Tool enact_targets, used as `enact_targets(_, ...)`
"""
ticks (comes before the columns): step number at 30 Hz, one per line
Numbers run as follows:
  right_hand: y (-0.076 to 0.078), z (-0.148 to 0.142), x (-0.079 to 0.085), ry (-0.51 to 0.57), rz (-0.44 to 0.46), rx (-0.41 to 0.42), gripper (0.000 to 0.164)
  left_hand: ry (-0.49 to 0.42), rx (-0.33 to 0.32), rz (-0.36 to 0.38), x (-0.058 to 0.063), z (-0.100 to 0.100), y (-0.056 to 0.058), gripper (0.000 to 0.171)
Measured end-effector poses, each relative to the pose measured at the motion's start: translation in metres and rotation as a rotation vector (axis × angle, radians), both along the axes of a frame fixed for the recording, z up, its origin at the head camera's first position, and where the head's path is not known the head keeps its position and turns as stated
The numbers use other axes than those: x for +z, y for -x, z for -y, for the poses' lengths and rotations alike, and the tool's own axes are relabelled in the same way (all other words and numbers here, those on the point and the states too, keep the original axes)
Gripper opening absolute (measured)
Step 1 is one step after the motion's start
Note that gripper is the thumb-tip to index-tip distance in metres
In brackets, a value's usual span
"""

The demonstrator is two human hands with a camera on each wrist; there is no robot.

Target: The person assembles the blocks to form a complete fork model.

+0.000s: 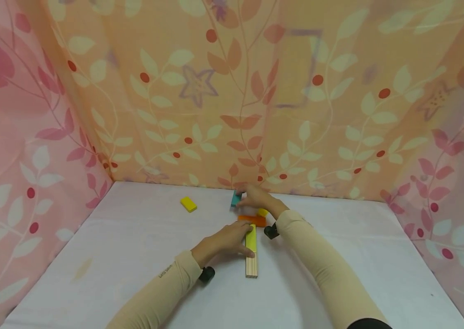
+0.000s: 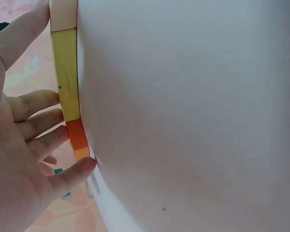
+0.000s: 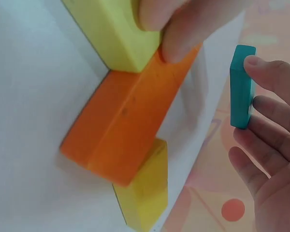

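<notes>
As a teal block [image 3: 240, 96] sits between the thumb and fingers of a person's right hand [image 1: 257, 197], near the middle of the far edge of the worktop [image 1: 141, 246], an orange block [image 3: 121, 116] lies just short of it, toward the near edge. What seems to count is how the two line up: the teal block's long axis runs roughly from far edge to near, the orange block's from left edge to right, with the teal beyond its left end. Whether the teal block touches the worktop cannot be told. A far yellow block [image 1: 262, 212] sits beyond the orange block's right end. The left hand [image 1: 227, 240], fingers spread and gripping nothing, rests along a near yellow block [image 1: 251, 240] and a plain wooden block [image 1: 251, 268], set in line toward the near edge. Toward the far left corner lies a lone yellow block [image 1: 188, 204], well apart. The left-wrist view shows fingertips against the blocks' sides, unclear from the head; the right-wrist view reveals the thumb on the teal block and more of the far yellow one.
</notes>
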State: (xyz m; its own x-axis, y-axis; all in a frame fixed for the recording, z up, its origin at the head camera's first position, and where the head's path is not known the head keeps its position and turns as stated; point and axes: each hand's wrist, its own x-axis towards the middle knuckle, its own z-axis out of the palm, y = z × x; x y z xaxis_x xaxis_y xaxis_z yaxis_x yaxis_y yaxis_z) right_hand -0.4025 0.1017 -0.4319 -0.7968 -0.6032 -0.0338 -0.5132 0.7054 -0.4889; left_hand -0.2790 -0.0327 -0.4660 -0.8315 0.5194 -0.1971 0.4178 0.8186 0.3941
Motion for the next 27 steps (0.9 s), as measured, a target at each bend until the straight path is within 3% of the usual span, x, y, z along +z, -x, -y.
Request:
enact_targets(9, -0.005, -0.01, 0.003, 0.021, -0.023, 0.021, 0.04, -0.016, 0.001, 0.004, 0.001, 0.0, -0.001, 0.087)
enact_targets(27, -0.014, -0.037, 0.007, -0.013, -0.041, -0.024, 0.039, -0.008, -0.006, -0.012, -0.002, 0.0, 0.001, 0.087)
